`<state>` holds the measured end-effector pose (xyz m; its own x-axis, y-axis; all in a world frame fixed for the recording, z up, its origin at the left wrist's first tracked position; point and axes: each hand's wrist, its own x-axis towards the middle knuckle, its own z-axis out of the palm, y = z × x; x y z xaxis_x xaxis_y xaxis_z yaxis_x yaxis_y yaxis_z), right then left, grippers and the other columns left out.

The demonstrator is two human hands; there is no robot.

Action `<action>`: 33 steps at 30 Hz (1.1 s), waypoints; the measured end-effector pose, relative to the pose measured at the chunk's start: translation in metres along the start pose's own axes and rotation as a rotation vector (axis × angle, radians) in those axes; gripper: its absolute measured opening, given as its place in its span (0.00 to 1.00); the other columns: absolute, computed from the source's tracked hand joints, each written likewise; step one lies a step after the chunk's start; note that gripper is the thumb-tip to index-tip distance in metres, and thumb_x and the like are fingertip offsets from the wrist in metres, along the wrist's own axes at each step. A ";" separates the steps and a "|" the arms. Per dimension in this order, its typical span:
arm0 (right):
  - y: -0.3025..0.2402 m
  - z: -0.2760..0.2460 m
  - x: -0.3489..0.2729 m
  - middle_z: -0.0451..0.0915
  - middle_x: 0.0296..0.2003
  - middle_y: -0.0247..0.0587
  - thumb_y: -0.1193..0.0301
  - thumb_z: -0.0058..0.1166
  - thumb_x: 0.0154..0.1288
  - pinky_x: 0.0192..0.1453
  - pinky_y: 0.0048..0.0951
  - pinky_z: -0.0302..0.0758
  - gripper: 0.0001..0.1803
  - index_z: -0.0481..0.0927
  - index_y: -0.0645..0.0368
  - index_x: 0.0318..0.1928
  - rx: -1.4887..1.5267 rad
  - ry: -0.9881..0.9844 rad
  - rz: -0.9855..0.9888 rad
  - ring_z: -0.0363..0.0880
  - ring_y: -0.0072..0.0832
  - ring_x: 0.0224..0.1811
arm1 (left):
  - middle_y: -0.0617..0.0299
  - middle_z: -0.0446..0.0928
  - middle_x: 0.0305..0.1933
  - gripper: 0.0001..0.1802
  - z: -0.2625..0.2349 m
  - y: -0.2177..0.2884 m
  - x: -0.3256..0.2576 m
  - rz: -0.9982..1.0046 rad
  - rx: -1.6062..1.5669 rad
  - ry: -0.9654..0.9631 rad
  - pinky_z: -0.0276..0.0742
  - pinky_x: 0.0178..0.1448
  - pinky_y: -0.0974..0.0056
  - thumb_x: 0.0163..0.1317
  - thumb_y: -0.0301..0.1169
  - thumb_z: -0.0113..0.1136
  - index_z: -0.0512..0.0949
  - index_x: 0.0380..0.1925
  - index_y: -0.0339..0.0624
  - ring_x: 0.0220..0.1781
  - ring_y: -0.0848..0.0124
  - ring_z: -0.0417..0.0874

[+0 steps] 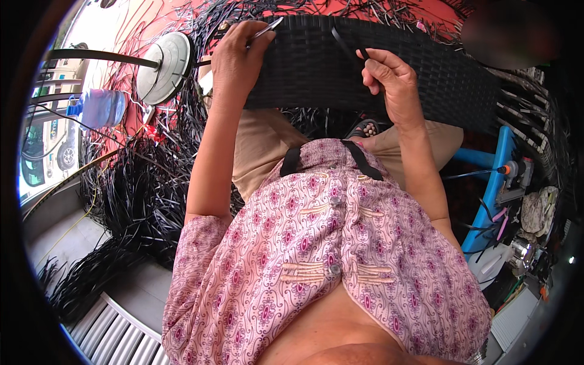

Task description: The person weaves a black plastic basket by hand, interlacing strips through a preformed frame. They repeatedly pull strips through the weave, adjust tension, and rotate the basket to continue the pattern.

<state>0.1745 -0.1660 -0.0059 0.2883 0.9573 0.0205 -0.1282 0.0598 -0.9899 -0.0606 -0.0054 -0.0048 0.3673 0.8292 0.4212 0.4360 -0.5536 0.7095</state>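
Across my knees lies a dark woven panel (310,73) of black flat strips. Above its left end, my left hand (236,61) is closed around a slim, silvery pointed tool (267,30); its handle is hidden in my fingers. My right hand (392,76) is over the middle-right of the panel, thumb and fingers pinched on a black plastic strip (345,44). The strip's visible length rises up and to the left from my fingertips, over the weave.
Heaps of loose black strips (140,188) cover the floor at left. A grey disc on a rod (161,67) and a blue water bottle (104,108) stand there. At right are a blue stool (502,176) and an air-hosed tool (517,173). A slatted white rack (115,334) is lower left.
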 end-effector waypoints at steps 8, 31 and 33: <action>0.018 -0.007 0.006 0.79 0.25 0.27 0.66 0.59 0.73 0.28 0.14 0.66 0.11 0.87 0.59 0.48 -0.001 0.060 0.069 0.70 0.11 0.24 | 0.60 0.79 0.43 0.12 0.021 -0.010 0.022 0.359 0.386 -0.069 0.78 0.50 0.56 0.63 0.34 0.66 0.87 0.46 0.52 0.49 0.58 0.81; 0.032 -0.009 0.011 0.79 0.25 0.27 0.66 0.59 0.73 0.29 0.15 0.66 0.12 0.86 0.59 0.49 0.067 0.047 0.106 0.70 0.11 0.25 | 0.62 0.77 0.39 0.14 0.014 -0.006 0.031 0.487 0.407 -0.156 0.77 0.46 0.56 0.63 0.28 0.64 0.87 0.48 0.53 0.45 0.60 0.80; 0.032 -0.009 0.010 0.79 0.25 0.27 0.66 0.59 0.73 0.30 0.15 0.66 0.12 0.86 0.59 0.49 0.068 0.052 0.110 0.69 0.11 0.25 | 0.62 0.77 0.39 0.14 0.014 -0.007 0.032 0.509 0.412 -0.164 0.77 0.46 0.56 0.62 0.28 0.64 0.86 0.47 0.52 0.45 0.60 0.80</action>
<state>0.1817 -0.1566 -0.0390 0.3172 0.9434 -0.0965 -0.2254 -0.0239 -0.9740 -0.0403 0.0238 -0.0040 0.7155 0.4528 0.5321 0.4413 -0.8833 0.1582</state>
